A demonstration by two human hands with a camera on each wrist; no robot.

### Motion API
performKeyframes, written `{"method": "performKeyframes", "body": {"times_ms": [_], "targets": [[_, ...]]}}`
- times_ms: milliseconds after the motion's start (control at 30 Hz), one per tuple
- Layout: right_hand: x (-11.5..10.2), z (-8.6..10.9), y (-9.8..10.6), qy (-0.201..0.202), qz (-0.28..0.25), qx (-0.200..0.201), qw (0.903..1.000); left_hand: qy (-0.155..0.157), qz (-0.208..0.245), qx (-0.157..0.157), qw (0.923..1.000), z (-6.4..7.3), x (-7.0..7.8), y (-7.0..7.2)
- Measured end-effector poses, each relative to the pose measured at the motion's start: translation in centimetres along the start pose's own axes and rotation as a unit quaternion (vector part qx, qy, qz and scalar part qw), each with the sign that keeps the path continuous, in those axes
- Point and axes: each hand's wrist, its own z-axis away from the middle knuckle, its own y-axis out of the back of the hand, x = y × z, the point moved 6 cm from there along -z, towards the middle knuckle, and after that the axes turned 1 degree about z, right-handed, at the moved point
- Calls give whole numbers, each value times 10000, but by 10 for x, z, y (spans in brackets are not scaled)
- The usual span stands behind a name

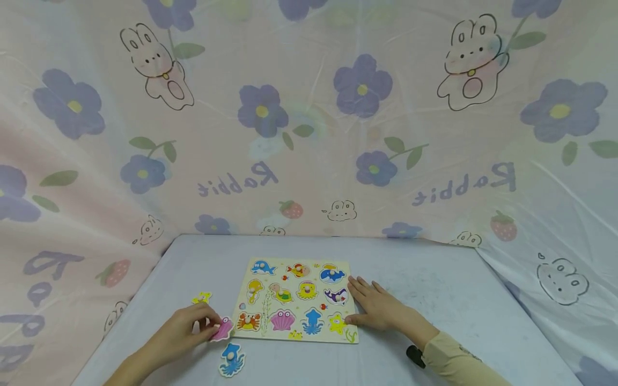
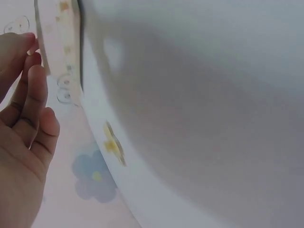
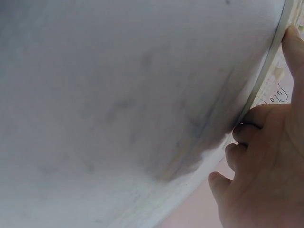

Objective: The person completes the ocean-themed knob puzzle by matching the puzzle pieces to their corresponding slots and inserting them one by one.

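In the head view my left hand [image 1: 181, 332] pinches a pink shell puzzle piece [image 1: 223, 329] by its upper part, at the lower left corner of the wooden sea-animal puzzle board [image 1: 309, 338]. The left wrist view shows the fingers of the left hand [image 2: 28, 114] bent toward the thumb. My right hand [image 1: 379, 306] touches the board's right edge with straight fingers, the thumb near the yellow star. In the right wrist view that hand [image 3: 266, 161] lies along the board's edge [image 3: 268, 71].
A blue squid piece [image 1: 232, 360] lies in front of the left hand, and a yellow starfish piece [image 1: 201, 297] lies behind it. Animals with knobs sit on the board's upper rows. A black object [image 1: 415, 356] is by the right sleeve. Patterned cloth [image 1: 309, 134] hangs behind the table.
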Motion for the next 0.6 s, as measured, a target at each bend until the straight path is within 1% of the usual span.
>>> {"method": "performKeyframes", "body": {"times_ms": [67, 267, 400, 467, 600], "targets": [[1, 0, -1, -2, 17, 2, 10000, -24, 45, 1, 10000, -7, 5, -4], [1, 0, -1, -2, 5, -3, 10000, 164, -2, -164, 9997, -27, 14, -20], [0, 0, -1, 5, -6, -9, 10000, 119, -132, -282, 9994, -41, 19, -32], [0, 0, -1, 0, -8, -8, 10000, 91, -218, -386, 9990, -49, 21, -39], [0, 0, -1, -2, -7, 13, 10000, 16, -244, -665, 9975, -63, 25, -53]]}}
